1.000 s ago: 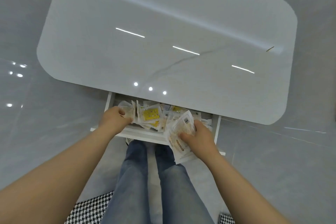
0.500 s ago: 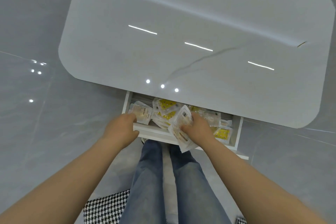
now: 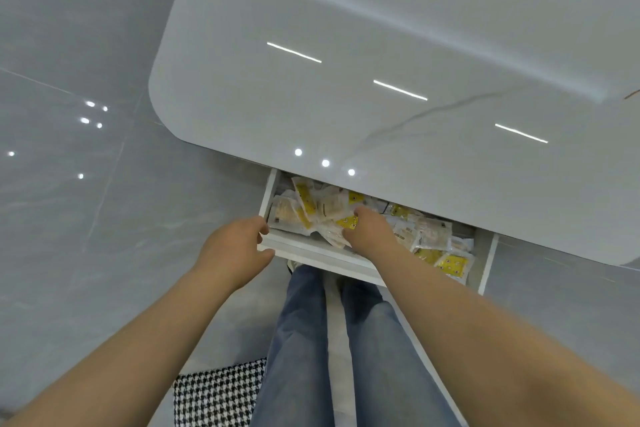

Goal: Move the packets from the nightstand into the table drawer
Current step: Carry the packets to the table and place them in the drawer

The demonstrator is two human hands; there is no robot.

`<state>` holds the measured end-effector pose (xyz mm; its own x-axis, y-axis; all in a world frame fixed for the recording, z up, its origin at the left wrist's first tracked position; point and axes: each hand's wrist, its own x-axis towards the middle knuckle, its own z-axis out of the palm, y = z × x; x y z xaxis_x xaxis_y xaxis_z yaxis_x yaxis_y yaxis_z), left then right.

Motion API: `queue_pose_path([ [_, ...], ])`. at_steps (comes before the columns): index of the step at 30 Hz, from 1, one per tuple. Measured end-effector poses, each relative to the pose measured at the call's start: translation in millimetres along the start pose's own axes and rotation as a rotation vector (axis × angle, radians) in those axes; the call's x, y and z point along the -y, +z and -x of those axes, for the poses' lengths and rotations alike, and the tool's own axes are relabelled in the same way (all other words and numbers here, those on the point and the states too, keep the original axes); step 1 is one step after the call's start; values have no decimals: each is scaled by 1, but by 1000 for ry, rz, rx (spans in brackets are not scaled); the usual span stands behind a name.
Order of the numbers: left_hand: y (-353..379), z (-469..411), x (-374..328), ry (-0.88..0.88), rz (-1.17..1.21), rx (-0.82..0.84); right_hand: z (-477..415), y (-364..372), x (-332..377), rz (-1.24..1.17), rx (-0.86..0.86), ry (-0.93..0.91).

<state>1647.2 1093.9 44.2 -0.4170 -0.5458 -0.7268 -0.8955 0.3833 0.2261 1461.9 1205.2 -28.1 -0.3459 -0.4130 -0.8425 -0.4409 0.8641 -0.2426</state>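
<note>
Yellow-and-clear plastic packets [image 3: 429,236]: many, loose and overlapping, lay heaped inside the open drawer [image 3: 311,250], under the right grip [image 3: 370,230] and to both sides of it. Several showed yellow printed panels. Others were pale with small dark labels, the print too small to read.

Right grip: reached over the drawer front and lay on top of the heap, left of the drawer's middle, fingers pointing away from the person and down among the packets. The fingertips were hidden by wrappers, so it could not be told whether they pinched a packet or merely rested there.

Left grip [image 3: 235,246]: at the drawer's near left corner, left of the right grip and apart from it. Fingers and thumb stood apart, fingers by the top of the corner, thumb by the lower edge of the front panel. Contact with the panel could not be confirmed.

Drawer: white, pulled out toward the person from under the near edge of the counter [image 3: 381,45], its back part hidden beneath the top.

Counter: glossy pale top with rounded corners and a thin dark vein, beyond both grips, reflecting lights.

Below the grips: two legs in blue jeans [image 3: 298,340] over a grey glossy tiled floor [image 3: 69,218]. Black-and-white houndstooth fabric [image 3: 218,395] lay nearest the person, beneath the left forearm.
</note>
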Motion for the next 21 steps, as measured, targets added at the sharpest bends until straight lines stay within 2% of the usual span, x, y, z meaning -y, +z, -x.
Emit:
queue_pose_path([
  [4,-13,8,-3,50,-71,-22,22,-10,-1,242,-59,-147],
  [7,-28,19,-10,72,-118,-17,44,-22,3,337,-87,-210],
  [13,-64,56,-31,153,-142,-54,108,-57,11,317,-160,-262],
  [21,-111,115,-90,383,-187,-143,215,-106,3,290,-323,-275],
])
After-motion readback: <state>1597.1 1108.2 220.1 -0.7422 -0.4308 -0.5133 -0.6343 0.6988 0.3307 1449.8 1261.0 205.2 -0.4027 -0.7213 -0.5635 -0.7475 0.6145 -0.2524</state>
